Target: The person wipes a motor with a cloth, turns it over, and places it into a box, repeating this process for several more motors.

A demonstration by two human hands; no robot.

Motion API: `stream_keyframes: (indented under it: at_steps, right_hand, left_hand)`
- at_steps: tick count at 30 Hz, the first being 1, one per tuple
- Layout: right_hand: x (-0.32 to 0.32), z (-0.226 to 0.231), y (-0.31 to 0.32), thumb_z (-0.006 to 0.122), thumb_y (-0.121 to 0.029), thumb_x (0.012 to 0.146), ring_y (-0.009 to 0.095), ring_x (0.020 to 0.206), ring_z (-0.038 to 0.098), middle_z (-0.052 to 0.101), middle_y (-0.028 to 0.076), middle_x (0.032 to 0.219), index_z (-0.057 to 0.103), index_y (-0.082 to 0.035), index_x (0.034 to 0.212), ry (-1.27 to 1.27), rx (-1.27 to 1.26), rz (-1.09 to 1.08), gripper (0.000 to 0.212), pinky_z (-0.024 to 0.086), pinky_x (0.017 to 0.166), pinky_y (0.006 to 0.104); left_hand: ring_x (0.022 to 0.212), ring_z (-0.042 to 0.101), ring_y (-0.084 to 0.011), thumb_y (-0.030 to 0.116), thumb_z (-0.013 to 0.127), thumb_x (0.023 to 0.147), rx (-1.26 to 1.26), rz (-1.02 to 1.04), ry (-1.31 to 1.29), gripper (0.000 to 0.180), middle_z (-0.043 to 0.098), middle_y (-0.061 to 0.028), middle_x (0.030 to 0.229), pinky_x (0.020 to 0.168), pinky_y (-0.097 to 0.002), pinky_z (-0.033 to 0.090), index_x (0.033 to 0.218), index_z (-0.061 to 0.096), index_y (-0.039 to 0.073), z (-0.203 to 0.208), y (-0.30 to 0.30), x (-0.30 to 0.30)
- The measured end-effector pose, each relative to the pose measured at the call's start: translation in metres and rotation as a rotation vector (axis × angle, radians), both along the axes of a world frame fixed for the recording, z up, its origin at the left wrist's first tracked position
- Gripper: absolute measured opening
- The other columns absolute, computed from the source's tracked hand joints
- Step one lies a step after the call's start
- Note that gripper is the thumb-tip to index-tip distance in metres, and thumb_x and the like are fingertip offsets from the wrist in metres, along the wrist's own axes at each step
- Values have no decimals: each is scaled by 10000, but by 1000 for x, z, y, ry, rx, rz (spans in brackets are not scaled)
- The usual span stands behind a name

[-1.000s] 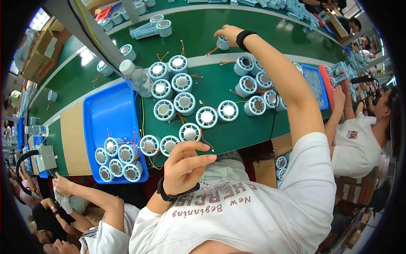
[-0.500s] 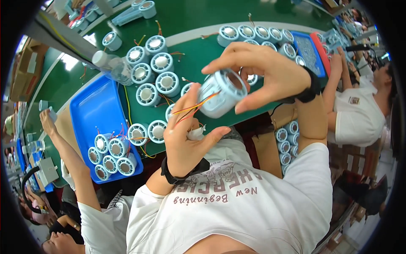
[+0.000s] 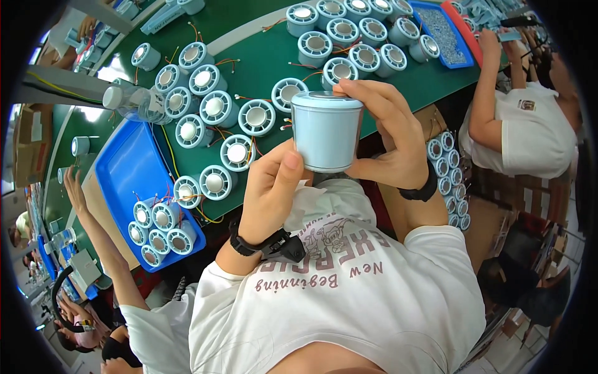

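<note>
A light-blue cylindrical housing (image 3: pixel 327 137) is held upright in front of my chest, its smooth side wall facing me and its rimmed top seen edge-on. My right hand (image 3: pixel 395 140) is closed round its right side, fingers at the top rim and thumb low down. On the lower left, my left hand (image 3: pixel 268 190) grips it, thumb against the wall; its other fingers are mostly hidden behind. The wires seen on it earlier are out of sight. Beyond it on the green table, similar housings (image 3: pixel 256 117) with slotted rings, silvery round centres and thin coloured wires stand in groups.
A blue tray (image 3: pixel 134 165) at the left holds several housings, with a clear plastic bottle (image 3: pixel 146 103) behind it. At the far right lies a blue tray of small pieces (image 3: pixel 439 40) beside a red bin (image 3: pixel 464 31). A box of housings (image 3: pixel 448 174) sits below the table edge. Co-workers' arms (image 3: pixel 103 234) flank me.
The housing has been turned from tilted, with wires showing, to upright with its plain wall toward me. My left hand has closed onto it. The view has shifted.
</note>
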State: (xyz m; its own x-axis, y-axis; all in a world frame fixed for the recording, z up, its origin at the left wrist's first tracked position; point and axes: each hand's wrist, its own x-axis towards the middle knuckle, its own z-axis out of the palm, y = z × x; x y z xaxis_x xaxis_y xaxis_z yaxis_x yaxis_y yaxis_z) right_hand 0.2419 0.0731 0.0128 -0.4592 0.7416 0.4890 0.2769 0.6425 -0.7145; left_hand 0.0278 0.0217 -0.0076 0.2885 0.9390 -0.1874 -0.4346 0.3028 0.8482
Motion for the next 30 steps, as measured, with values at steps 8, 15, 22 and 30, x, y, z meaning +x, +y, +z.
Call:
stream_keyframes:
  at_steps: [8,15,22,30]
  right_hand:
    - [0,-4,-9,853,-20,582,257,1181,536,554,168,1303,290,-40,1487,263,-56,15,1065,429,965,390]
    - [-10,3,-10,921,-112,554,259,1135,539,582,188,1261,232,-46,1514,43,175,-42,1184,432,904,379]
    - [-9,-16,-12,904,-210,614,269,1165,486,573,106,1293,305,-46,1488,355,-38,-14,1073,453,912,359]
    - [10,6,-14,911,-238,610,223,1024,602,614,118,1199,459,-26,1394,78,42,-84,930,485,856,319]
  left_hand:
    - [864,564,-98,275,700,898,281,172,110,613,605,-71,1044,698,-191,435,1345,399,-17,12,0,20]
    - [968,599,-140,370,693,881,166,-25,98,709,614,-110,1123,780,-231,463,1370,371,-31,7,0,10]
    - [1116,586,-208,476,608,907,-39,-199,-102,754,589,-130,1225,899,-296,464,1400,363,-40,0,2,-1]
    - [1184,534,-207,166,754,816,314,-36,170,789,474,-150,1382,925,-305,457,1448,321,-20,-9,12,21]
